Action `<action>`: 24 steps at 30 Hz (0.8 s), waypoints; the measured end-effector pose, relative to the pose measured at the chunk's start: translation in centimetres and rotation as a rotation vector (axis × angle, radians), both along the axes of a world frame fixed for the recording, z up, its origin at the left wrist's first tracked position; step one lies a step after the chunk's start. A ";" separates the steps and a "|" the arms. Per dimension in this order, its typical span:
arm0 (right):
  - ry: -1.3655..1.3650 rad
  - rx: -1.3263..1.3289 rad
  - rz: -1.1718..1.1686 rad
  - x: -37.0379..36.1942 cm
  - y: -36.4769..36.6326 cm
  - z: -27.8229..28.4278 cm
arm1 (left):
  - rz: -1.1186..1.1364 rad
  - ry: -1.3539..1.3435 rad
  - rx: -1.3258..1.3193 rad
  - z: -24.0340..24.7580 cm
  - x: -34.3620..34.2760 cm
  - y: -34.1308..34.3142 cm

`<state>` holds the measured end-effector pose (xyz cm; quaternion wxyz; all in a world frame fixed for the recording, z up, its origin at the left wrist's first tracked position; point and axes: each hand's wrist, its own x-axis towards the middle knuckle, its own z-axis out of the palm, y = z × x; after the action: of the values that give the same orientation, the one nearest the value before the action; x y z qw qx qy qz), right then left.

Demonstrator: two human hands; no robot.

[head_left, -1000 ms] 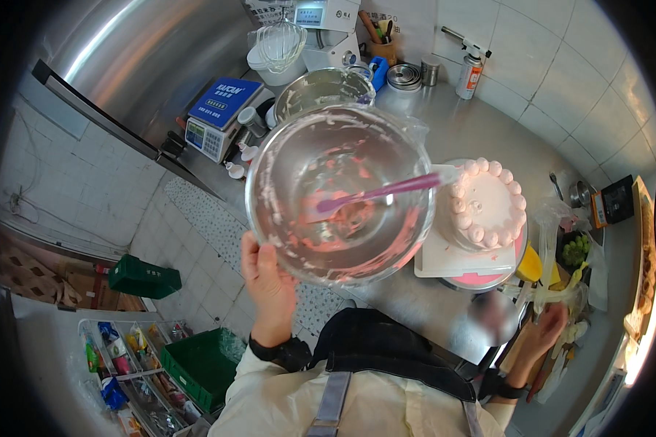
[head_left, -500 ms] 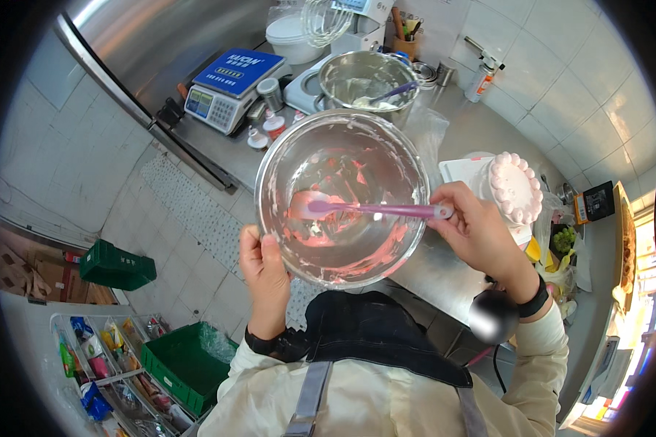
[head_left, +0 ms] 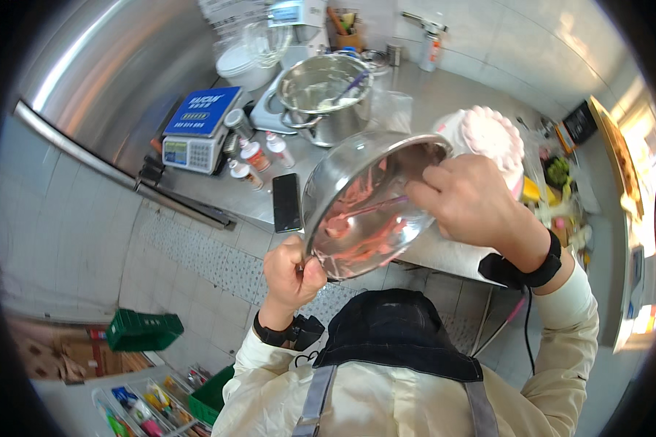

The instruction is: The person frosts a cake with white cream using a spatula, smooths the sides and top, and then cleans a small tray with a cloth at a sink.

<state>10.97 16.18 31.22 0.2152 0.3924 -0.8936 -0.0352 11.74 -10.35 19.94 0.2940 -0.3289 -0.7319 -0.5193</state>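
A shiny steel mixing bowl (head_left: 324,182) is held up in front of me, tilted so its opening leans to the right. Pink cream (head_left: 357,255) streaks its inner wall. My left hand (head_left: 291,273) grips the rim at the lower left, thumb over the edge. Closed around the handle of a pinkish-purple spatula (head_left: 379,207), my right hand (head_left: 466,197) is at the bowl's right side, with the spatula head inside among the cream. Just beyond that hand stands a pale pink cake (head_left: 492,138) with a piped border.
Behind the bowl stands a steel pot (head_left: 328,120) with white cream and a purple-handled tool. To the left are a digital scale (head_left: 197,131), small bottles (head_left: 255,155) and a phone (head_left: 286,202) at the counter edge. A gas torch (head_left: 430,51) stands by the wall.
The bowl has gone from facing me to tilted sideways. My right hand has moved over its right side, bringing the spatula deeper in. The phone has come into sight as the view shifted.
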 end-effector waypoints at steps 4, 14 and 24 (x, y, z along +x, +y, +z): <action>0.226 0.008 -0.328 6.4 3.0 2.4 | -0.035 -0.088 0.081 -0.2 0.6 2.2; 0.594 0.148 -0.657 16.1 10.8 3.4 | -0.329 -0.164 0.067 1.4 3.4 11.4; 0.130 -0.155 -0.972 32.2 13.0 -6.8 | -0.504 -0.048 0.125 0.5 10.8 19.9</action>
<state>43.16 29.14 24.40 0.2577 -0.0898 -0.9579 -0.0891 22.54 9.58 20.42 0.1576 -0.4700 -0.6001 -0.6279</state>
